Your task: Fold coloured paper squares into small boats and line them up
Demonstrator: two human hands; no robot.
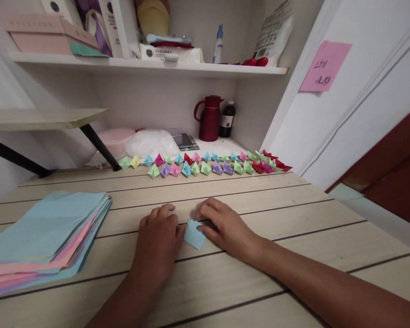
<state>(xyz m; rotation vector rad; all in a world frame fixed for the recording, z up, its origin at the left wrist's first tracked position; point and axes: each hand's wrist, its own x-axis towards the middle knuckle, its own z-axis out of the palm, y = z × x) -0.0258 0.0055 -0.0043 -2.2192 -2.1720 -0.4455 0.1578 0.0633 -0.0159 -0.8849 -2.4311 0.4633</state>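
A small folded light blue paper (194, 235) lies on the wooden table (294, 237) between my hands. My left hand (159, 241) rests on the table with fingers curled, pressing the paper's left edge. My right hand (222, 225) pinches the paper's upper right side with its fingertips. Both hands hold the same piece flat against the boards. A stack of coloured paper sheets (44, 239), blue on top with pink and purple below, lies to the left of my left hand.
Several small folded paper boats (205, 164) in many colours stand in rows at the table's far edge. Behind them are a dark red jug (210, 117), a dark bottle (227, 119) and a plastic bag (150, 142). A cluttered shelf (146, 64) hangs above. A pink note (325, 66) sticks on the right wall.
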